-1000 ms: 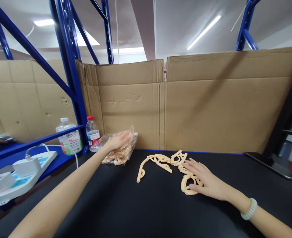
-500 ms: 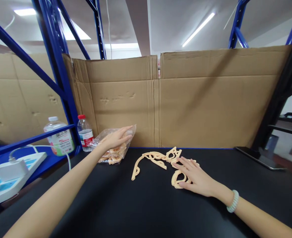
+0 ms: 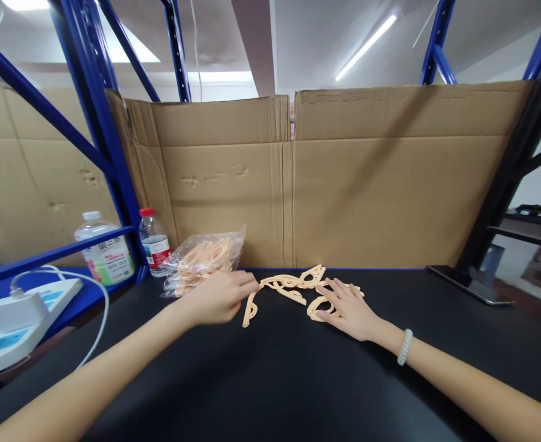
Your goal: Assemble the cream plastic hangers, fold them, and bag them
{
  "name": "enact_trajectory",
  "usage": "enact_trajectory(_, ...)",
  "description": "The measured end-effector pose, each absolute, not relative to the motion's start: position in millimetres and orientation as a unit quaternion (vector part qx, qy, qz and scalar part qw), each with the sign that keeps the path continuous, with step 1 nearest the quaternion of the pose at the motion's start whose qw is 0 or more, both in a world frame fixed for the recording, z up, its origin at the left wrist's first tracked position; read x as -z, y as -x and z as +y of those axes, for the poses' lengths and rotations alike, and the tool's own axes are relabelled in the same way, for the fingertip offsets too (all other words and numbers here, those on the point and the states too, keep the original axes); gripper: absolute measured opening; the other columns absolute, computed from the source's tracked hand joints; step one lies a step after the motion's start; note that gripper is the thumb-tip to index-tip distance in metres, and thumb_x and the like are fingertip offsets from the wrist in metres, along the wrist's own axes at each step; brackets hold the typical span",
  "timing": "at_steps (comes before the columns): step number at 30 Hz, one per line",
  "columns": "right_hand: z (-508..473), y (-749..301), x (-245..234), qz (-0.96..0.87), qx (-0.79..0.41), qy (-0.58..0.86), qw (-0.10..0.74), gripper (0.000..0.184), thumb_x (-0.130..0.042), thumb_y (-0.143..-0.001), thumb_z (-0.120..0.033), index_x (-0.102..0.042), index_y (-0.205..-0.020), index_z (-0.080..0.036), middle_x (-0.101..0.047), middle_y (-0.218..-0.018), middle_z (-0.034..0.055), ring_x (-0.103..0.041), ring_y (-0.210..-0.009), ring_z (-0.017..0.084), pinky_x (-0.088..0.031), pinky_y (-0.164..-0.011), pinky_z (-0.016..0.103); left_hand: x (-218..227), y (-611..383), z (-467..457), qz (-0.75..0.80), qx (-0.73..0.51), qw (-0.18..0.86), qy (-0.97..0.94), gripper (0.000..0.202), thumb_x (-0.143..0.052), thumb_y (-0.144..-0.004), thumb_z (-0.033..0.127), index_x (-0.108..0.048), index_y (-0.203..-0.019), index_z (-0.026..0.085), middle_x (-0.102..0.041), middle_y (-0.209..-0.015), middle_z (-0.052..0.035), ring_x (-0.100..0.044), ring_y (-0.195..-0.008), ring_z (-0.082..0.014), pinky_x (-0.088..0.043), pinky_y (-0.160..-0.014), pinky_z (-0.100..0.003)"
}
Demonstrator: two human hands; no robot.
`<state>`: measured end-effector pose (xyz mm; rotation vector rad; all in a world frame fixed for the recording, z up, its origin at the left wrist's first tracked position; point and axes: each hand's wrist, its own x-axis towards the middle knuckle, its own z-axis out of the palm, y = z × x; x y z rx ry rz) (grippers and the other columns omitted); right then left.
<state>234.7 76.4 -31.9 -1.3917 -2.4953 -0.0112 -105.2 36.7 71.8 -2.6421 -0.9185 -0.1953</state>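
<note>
Flat peach-coloured cut-out pieces (image 3: 285, 287) lie in a loose row on the black table (image 3: 270, 380). My right hand (image 3: 346, 308) rests palm down, fingers spread, on the right-hand pieces (image 3: 317, 306). My left hand (image 3: 219, 297) hovers low over the table beside the curved left end of the cut-outs (image 3: 250, 312), fingers loosely extended and holding nothing. A clear plastic bag (image 3: 203, 259) with more peach pieces lies just behind my left hand, against the cardboard.
A cardboard wall (image 3: 344, 184) closes the back of the table. Two bottles (image 3: 153, 243) (image 3: 100, 250) stand at the left by the blue rack post (image 3: 100, 123). A white power strip with adapter and cable (image 3: 17, 313) lies far left. A dark tablet (image 3: 470, 283) lies at the right.
My left hand left the plastic bag and came forward and right to the left end of the cut-outs. My right hand stayed flat on the right-hand pieces. The camera shifted.
</note>
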Motion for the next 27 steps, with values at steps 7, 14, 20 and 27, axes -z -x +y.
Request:
enact_trajectory(7,95,-221,30,-0.859,0.013,0.495,0.129,0.076,-0.027,-0.092,-0.071,-0.036,-0.147,-0.020,-0.031,-0.152,0.0165,-0.022,-0.140,0.040,-0.018,-0.108,0.064,-30,91,37,-0.302,0.026,0.131,0.944,0.026,-0.041,-0.095,0.019,-0.059,-0.114,0.024,-0.063,-0.114,-0.0082,-0.059,-0.102,-0.0214,-0.048,-0.084,-0.032)
enact_trajectory(14,118,-193,33,-0.846,0.015,0.505,0.171,0.076,-0.032,-0.092,-0.070,-0.038,-0.146,-0.017,-0.034,-0.150,0.0194,-0.022,-0.140,0.039,-0.020,-0.108,0.062,-3,59,85,-0.421,0.086,0.163,0.888,0.026,-0.037,-0.098,0.025,-0.059,-0.112,0.019,-0.062,-0.109,-0.0110,-0.056,-0.109,-0.0259,-0.048,-0.091,-0.040)
enact_trajectory(20,123,-191,35,-0.837,0.037,0.498,0.225,0.055,-0.034,-0.099,-0.049,-0.040,-0.143,-0.015,-0.037,-0.148,0.0180,-0.024,-0.140,0.032,-0.024,-0.110,0.053,6,41,111,-0.475,0.127,0.169,0.854,0.023,-0.039,-0.095,0.014,-0.060,-0.104,0.016,-0.062,-0.107,-0.0138,-0.059,-0.105,-0.0278,-0.054,-0.077,-0.037)
enact_trajectory(27,94,-209,31,-0.851,0.069,0.441,0.277,0.034,-0.044,-0.097,-0.032,-0.053,-0.127,-0.018,-0.048,-0.136,0.0145,-0.035,-0.134,0.027,-0.028,-0.110,0.047,-11,25,85,-0.432,0.218,0.172,0.858,0.016,-0.054,-0.087,0.014,-0.061,-0.101,0.016,-0.067,-0.107,-0.0120,-0.064,-0.101,-0.0260,-0.053,-0.086,-0.039)
